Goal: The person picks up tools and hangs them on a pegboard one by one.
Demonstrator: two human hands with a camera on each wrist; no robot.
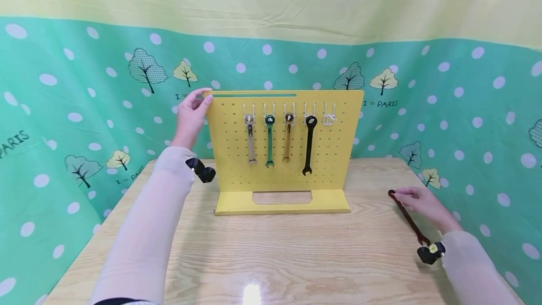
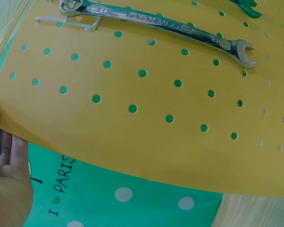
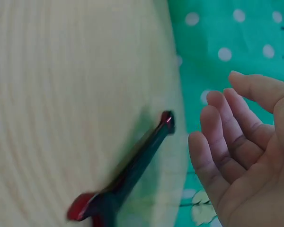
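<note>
A yellow pegboard (image 1: 279, 173) stands upright on the table. My left hand (image 1: 191, 119) pinches its upper left corner, with the thumb in front and the fingers behind. Four combination wrenches hang on white hooks: a silver wrench (image 1: 251, 142), a green wrench (image 1: 269, 142), a gold wrench (image 1: 288, 140) and a black wrench (image 1: 308, 149). At the right, a dark red wrench (image 3: 137, 163) lies slanted, blurred in the right wrist view. My right hand (image 1: 427, 206) is beside its far end; in the right wrist view its fingers are spread from the thumb, with nothing between them.
Another white hook (image 1: 329, 117) is at the right end of the row on the board. The wooden table (image 1: 271, 253) reaches a green and yellow curtain (image 1: 444, 79) behind and at both sides. The board's base (image 1: 237, 204) has a front lip.
</note>
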